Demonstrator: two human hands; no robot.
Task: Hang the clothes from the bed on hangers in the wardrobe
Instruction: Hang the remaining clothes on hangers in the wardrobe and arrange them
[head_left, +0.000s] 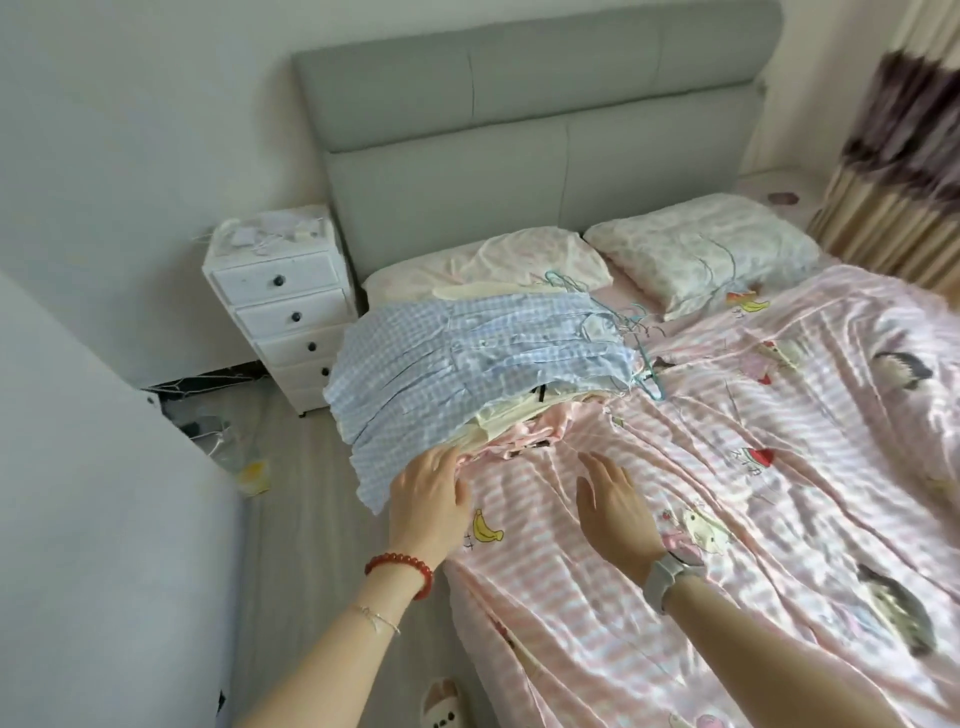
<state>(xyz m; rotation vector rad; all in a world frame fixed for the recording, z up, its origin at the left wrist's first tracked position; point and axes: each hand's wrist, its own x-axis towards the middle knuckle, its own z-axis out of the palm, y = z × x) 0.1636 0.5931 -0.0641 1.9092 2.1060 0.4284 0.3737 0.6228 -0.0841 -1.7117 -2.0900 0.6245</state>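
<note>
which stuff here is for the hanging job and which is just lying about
For the job: clothes pile, hangers, left hand, right hand.
Lying about: pillows, drawers, slipper, curtain.

garments (519, 415) buried under checked dress (467, 364), curtain (893, 171) blurred

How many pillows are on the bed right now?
2. One cream pillow lies at the headboard, partly behind the pile of clothes; the other, floral pillow, lies to its right. More could be hidden behind the pile.
</note>
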